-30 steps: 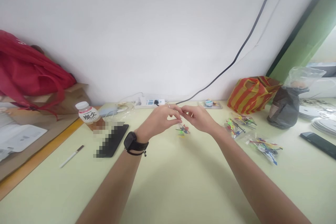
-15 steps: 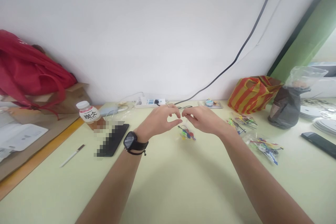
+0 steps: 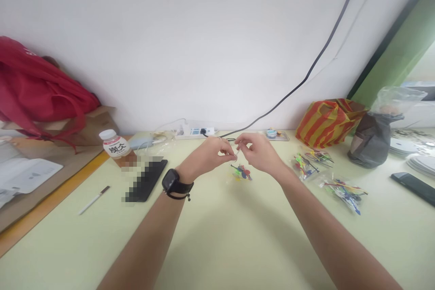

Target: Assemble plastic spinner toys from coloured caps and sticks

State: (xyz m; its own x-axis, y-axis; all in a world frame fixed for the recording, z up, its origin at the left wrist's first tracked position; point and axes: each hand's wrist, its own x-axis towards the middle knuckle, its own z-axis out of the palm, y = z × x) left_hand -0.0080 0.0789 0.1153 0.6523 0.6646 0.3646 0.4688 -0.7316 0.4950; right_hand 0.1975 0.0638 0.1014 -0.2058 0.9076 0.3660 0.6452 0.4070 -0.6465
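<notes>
My left hand (image 3: pixel 209 156), with a black watch on the wrist and a ring on one finger, and my right hand (image 3: pixel 260 152) meet above the pale green table (image 3: pixel 217 235). Both pinch the top of a small clear plastic bag (image 3: pixel 241 172) of colourful small parts, which hangs just below the fingertips. The fingers of both hands are closed on the bag's upper edge.
More clear bags of coloured parts (image 3: pixel 341 189) (image 3: pixel 307 163) lie to the right. A dark phone (image 3: pixel 146 181), a bottle (image 3: pixel 115 148) and a pen (image 3: pixel 93 200) are on the left. At the back are a power strip (image 3: pixel 193 132), a striped bag (image 3: pixel 328 122) and a red bag (image 3: pixel 37 95).
Both hands stay together at the bag's top; the fingertips parted slightly and closed in again, and the bag of parts swung a little to the right.
</notes>
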